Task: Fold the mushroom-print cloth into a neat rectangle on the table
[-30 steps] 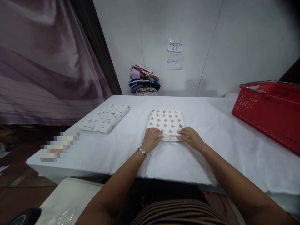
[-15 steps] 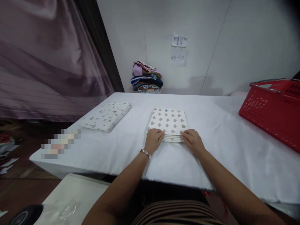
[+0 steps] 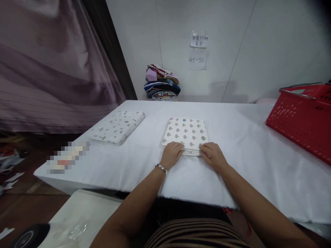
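A folded white cloth (image 3: 185, 132) with grey mushroom-like prints and a few coloured ones lies flat in front of me, its layers stacked along the near edge. My left hand (image 3: 172, 153) grips the near left corner, fingers bent over the top layer. At the near right corner, my right hand (image 3: 212, 154) pinches the edge between thumb and fingers. The thumbs are partly hidden. To the left lies another folded white cloth (image 3: 117, 127) with small scattered prints, apart from both hands.
A white-covered table (image 3: 240, 137) carries everything. A red plastic basket (image 3: 302, 122) stands at the right. Folded fabrics (image 3: 162, 82) are piled by the back wall beneath paper notes (image 3: 198, 51). A blurred-out item (image 3: 67, 157) lies at the left edge; a pale surface (image 3: 85, 210) sits lower left.
The view has shifted slightly. My hands keep their places at the near corners of the folded cloth, with the left fingers a touch further right along its edge.
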A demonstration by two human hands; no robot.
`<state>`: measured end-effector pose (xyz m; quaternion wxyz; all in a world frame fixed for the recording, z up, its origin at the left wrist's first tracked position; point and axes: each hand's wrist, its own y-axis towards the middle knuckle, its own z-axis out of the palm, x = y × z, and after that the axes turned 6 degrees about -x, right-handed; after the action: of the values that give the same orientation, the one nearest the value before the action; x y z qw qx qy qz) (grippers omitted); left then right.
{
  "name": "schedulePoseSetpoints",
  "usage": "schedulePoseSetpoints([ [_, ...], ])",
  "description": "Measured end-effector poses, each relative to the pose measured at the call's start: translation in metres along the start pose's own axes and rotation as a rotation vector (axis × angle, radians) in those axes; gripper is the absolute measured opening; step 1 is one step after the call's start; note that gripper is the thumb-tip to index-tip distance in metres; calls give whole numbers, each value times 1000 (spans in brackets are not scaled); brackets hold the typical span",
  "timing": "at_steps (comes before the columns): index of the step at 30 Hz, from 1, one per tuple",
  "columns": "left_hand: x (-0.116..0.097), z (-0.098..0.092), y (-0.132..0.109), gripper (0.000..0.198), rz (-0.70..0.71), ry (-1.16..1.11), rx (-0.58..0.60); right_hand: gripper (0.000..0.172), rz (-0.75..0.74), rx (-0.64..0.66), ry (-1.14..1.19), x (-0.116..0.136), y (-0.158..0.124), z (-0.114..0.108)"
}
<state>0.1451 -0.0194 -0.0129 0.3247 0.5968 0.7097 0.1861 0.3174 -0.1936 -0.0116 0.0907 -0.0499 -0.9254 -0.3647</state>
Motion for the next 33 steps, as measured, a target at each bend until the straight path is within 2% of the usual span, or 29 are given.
schedulePoseSetpoints([
  [9, -1, 2, 3, 18, -36, 39, -23, 19, 7, 80, -92, 1, 4, 1],
  [15, -4, 3, 4, 18, -44, 57, -37, 19, 38, -32, -73, 3, 6, 5],
  [21, -7, 0, 7, 17, -46, 76, -46, 18, -16, -78, -81, 3, 4, 5],
  [26, -8, 0, 6, 17, -33, 95, -2, 19, -37, -21, -86, 2, 2, 6],
  [33, -2, -2, 0, 17, -29, 2, 52, 22, -22, 64, -74, 0, 0, 3],
])
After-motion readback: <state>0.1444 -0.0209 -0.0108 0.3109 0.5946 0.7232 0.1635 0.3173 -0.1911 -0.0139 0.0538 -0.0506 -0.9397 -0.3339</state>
